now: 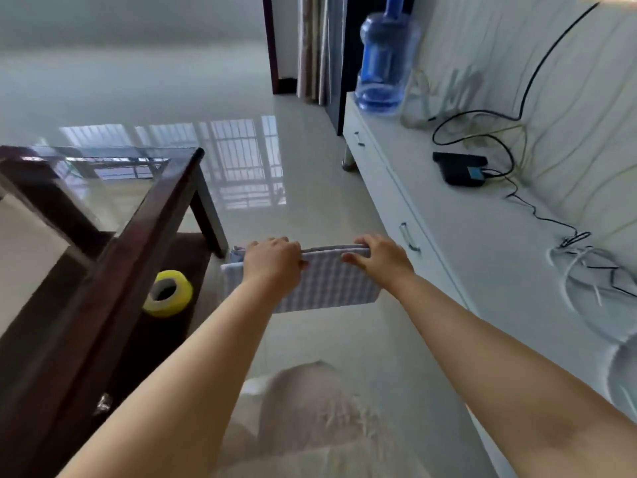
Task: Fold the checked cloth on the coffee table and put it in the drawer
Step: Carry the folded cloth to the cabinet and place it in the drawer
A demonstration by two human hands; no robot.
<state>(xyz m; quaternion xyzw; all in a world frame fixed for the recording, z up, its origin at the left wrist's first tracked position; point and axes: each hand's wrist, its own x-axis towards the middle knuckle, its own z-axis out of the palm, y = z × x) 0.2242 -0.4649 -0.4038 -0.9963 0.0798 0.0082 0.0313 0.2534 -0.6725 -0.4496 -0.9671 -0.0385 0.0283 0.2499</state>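
Both hands hold the folded checked cloth [331, 284] in the air above the pale floor [310, 167], between the dark coffee table [138, 215] on the left and the white cabinet [482, 243] on the right. The left hand [272, 262] grips the cloth's far edge near its left end, fingers curled over it; the right hand [381, 255] pinches the right end. The cabinet's drawer [408, 215] is closed. A yellow tape roll [168, 293] sits on the table's lower shelf.

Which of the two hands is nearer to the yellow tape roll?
Left. The left hand grips the checked cloth just right of the yellow tape roll; the right hand grips the cloth's far end.
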